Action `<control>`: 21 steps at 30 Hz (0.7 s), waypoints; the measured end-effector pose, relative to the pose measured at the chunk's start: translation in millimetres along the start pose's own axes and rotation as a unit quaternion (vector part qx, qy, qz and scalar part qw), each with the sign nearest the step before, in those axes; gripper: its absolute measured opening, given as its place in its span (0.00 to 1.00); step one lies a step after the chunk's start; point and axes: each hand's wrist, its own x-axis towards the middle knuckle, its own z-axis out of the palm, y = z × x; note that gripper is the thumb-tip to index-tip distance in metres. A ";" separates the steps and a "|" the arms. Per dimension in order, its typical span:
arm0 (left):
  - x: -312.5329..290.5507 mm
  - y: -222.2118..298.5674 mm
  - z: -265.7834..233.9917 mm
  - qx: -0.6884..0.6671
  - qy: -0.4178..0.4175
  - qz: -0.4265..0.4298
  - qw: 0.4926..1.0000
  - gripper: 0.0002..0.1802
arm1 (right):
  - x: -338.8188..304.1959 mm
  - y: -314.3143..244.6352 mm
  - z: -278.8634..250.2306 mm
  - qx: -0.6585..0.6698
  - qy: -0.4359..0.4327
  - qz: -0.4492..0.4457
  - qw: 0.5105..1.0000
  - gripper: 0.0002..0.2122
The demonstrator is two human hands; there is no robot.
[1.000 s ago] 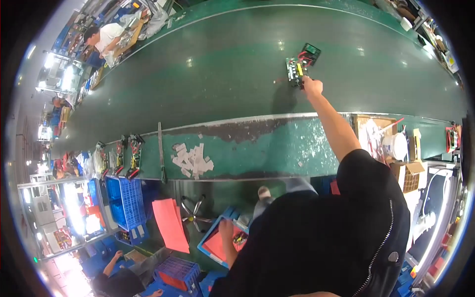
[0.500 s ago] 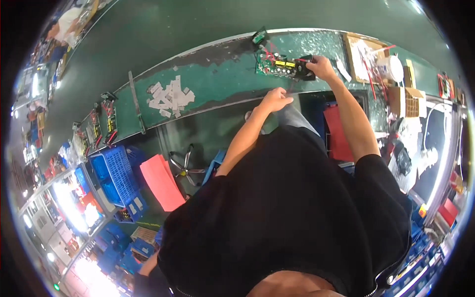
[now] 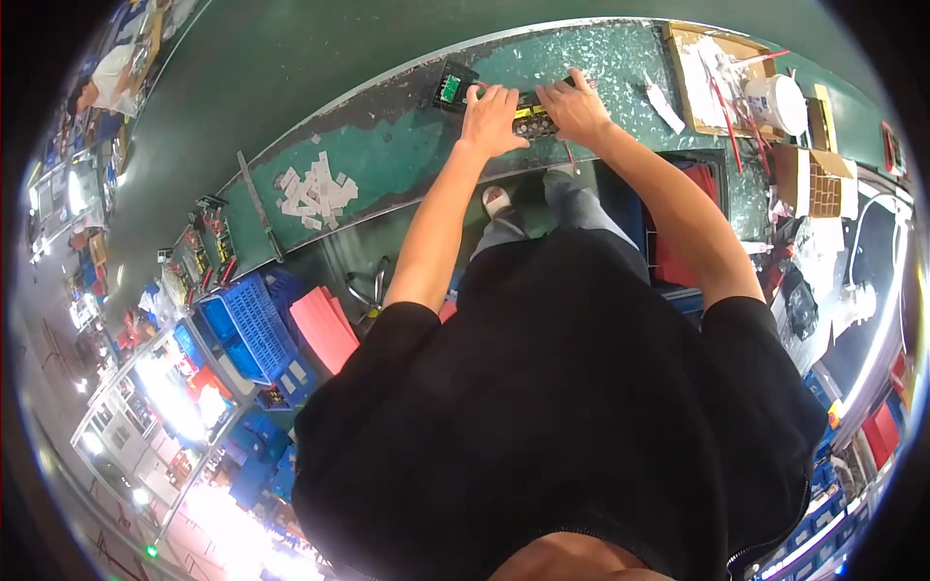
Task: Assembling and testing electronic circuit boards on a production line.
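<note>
On the green workbench (image 3: 387,155) in front of me lies a circuit board (image 3: 532,120) with yellow-wrapped parts and round capacitors. My left hand (image 3: 492,123) is closed over its left end, fingers on the far side and thumb along the near edge. Over the right end my right hand (image 3: 578,112) is closed in the same way, hiding most of the dark part there. A small green board in a black frame (image 3: 451,88) sits just beyond my left hand. The board's middle shows between the two hands.
White paper slips (image 3: 318,194) lie in a pile to the left, near a long metal strip (image 3: 258,201). More wired boards (image 3: 213,237) stand at the far left. Rightward are a white tube (image 3: 665,107), a cardboard tray (image 3: 686,48), a white tub (image 3: 778,105) and a divided carton (image 3: 825,184).
My left hand has come up from the bench's near edge onto the board. My right hand has shifted left. The small green board in its black frame now sits further left and lower.
</note>
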 end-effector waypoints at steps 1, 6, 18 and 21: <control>0.6 -1.5 0.9 0.000 -0.007 -0.003 1.000 0.49 | 2.7 2.8 -0.9 0.019 -0.005 -0.010 1.000 0.40; 3.4 -6.1 3.1 -0.022 -0.010 -0.006 1.000 0.46 | 2.7 17.2 3.7 0.099 0.069 -0.040 0.992 0.37; 2.5 4.8 7.6 -0.011 0.080 -0.011 0.997 0.41 | 4.8 12.8 2.4 0.136 0.045 -0.004 0.990 0.36; 2.7 3.2 11.6 -0.021 0.089 -0.010 0.996 0.40 | 4.7 12.0 -2.0 0.124 0.031 -0.003 0.992 0.37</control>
